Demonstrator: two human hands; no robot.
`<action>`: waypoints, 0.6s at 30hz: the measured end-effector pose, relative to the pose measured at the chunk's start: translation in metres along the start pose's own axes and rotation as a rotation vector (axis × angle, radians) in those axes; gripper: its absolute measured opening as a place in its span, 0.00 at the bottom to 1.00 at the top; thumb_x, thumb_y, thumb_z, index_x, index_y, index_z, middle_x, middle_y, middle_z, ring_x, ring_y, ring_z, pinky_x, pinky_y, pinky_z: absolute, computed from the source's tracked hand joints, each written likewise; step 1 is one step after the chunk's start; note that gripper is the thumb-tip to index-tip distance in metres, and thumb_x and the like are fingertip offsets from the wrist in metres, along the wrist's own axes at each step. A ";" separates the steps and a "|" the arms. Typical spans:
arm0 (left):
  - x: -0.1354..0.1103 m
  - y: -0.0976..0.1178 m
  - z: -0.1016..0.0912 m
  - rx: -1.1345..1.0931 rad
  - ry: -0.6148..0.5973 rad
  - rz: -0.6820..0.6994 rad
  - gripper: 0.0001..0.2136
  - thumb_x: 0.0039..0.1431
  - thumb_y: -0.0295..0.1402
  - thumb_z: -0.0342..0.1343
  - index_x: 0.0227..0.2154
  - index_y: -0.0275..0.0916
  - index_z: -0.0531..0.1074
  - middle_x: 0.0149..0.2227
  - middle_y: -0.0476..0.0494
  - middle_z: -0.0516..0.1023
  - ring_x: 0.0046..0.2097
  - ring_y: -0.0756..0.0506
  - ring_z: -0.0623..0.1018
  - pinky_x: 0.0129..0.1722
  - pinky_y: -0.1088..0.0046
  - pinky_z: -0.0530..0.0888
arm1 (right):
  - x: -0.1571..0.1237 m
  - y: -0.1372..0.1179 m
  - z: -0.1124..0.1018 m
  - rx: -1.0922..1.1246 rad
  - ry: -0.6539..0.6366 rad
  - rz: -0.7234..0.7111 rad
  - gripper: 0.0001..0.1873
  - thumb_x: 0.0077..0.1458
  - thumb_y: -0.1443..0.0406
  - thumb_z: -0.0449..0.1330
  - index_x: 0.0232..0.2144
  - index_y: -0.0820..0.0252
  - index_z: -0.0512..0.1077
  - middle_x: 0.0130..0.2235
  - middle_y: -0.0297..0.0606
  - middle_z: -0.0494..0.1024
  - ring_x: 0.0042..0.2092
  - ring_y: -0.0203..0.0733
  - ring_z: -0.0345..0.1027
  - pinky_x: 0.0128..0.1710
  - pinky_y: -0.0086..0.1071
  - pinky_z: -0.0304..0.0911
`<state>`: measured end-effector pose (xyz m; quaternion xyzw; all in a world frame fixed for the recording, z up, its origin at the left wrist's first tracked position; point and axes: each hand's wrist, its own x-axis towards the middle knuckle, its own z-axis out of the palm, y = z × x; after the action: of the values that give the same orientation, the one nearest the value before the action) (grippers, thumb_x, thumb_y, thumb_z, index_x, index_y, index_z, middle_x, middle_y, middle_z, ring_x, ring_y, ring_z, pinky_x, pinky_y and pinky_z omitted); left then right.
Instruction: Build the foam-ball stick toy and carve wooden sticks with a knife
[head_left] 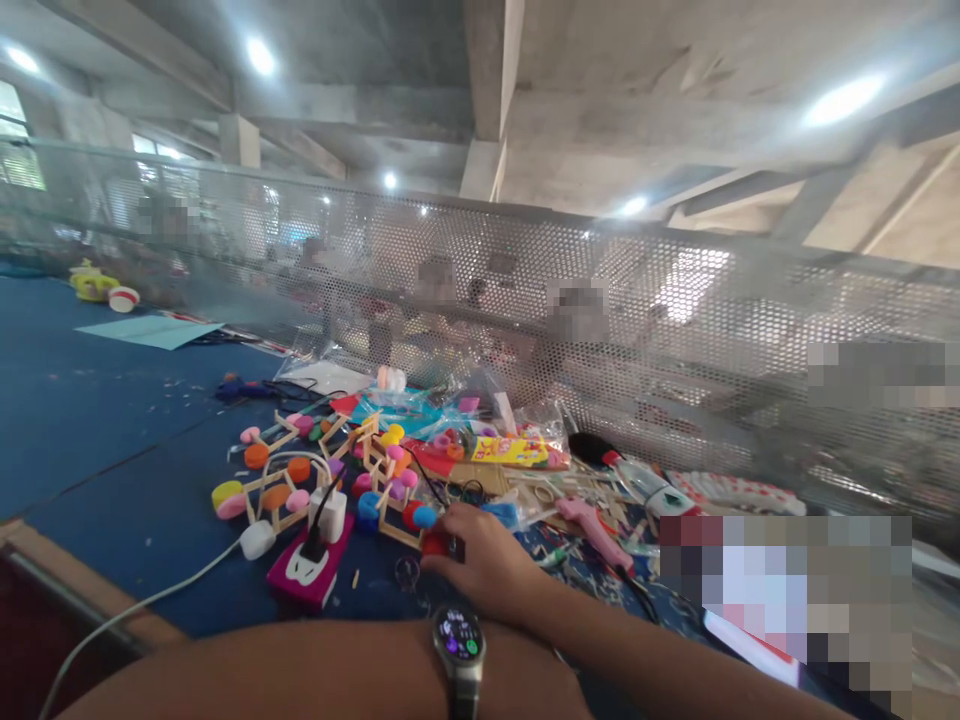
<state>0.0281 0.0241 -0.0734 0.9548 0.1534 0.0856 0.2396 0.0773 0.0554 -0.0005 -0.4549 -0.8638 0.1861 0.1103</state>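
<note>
Head view shows the right hand [484, 552] over the blue table [187, 540], its thumb and fingers bent and closed around a red disc [435, 544]. This disc is just beside a blue cap [424, 517] at the near end of the stick frames [274, 478], which carry many coloured caps. The left hand [529, 672] is partly behind the right forearm; I cannot tell if it is open or holds something. On the left wrist there is 1 watch [459, 637] with a lit face. To the left of the right hand, a white adapter [328, 512] stands on a pink socket block [324, 580]. To the right lie a pink glue gun [596, 530] and a bottle [654, 487]. Behind these things, a mesh screen [480, 235] crosses the view.
</note>
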 end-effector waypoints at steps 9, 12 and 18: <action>-0.018 -0.020 0.015 0.015 0.195 -0.211 0.12 0.69 0.31 0.52 0.42 0.44 0.83 0.22 0.44 0.79 0.19 0.45 0.73 0.22 0.72 0.66 | 0.011 -0.007 0.002 -0.049 -0.005 0.015 0.14 0.58 0.59 0.72 0.43 0.62 0.81 0.45 0.46 0.83 0.48 0.49 0.77 0.46 0.33 0.65; -0.022 -0.026 0.017 0.013 0.276 -0.260 0.13 0.70 0.32 0.51 0.43 0.47 0.82 0.22 0.45 0.79 0.19 0.46 0.72 0.21 0.72 0.65 | 0.013 -0.010 0.000 -0.055 -0.007 0.025 0.16 0.56 0.57 0.73 0.42 0.62 0.81 0.45 0.46 0.83 0.48 0.50 0.77 0.45 0.33 0.65; -0.019 -0.026 0.018 0.027 0.269 -0.249 0.11 0.67 0.34 0.55 0.45 0.51 0.82 0.25 0.44 0.82 0.22 0.43 0.75 0.24 0.70 0.69 | 0.007 -0.008 -0.003 -0.032 0.036 0.012 0.16 0.57 0.53 0.72 0.40 0.59 0.81 0.43 0.42 0.84 0.45 0.48 0.78 0.43 0.32 0.64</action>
<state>0.0080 0.0321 -0.1033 0.9116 0.3021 0.1803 0.2128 0.0687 0.0577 0.0061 -0.4650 -0.8619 0.1647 0.1176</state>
